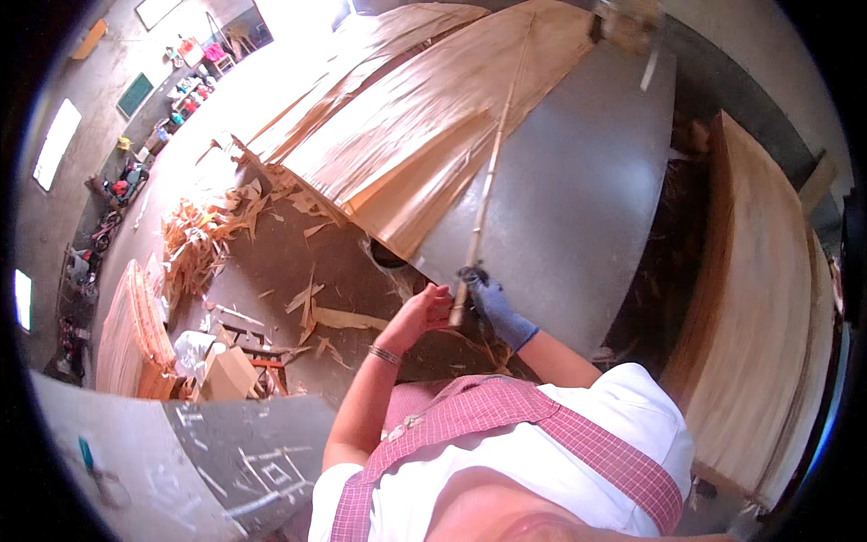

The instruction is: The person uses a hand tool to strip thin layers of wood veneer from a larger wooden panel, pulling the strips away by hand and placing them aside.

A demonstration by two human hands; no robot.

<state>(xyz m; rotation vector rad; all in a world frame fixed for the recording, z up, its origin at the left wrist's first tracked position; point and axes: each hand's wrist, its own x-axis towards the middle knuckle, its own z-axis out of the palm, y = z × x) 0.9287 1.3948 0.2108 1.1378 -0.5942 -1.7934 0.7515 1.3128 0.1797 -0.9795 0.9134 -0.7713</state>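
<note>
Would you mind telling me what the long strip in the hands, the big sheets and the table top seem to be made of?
Strip: pale thin wood, likely veneer, straight-grained and matte. Sheets: the same tan veneer, with streaky grain and splintered edges. Table top: smooth grey, dull sheen, perhaps metal or coated board. The right hand wears a blue fabric-looking glove; the left hand is bare.

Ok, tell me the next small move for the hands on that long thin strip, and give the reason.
Probably slide the strip further along the grey table. Both hands grip its near end: the bare left hand beside the blue-gloved right hand. The rest of the strip lies across the table, next to the veneer sheets, and it looks flat and free.
</note>
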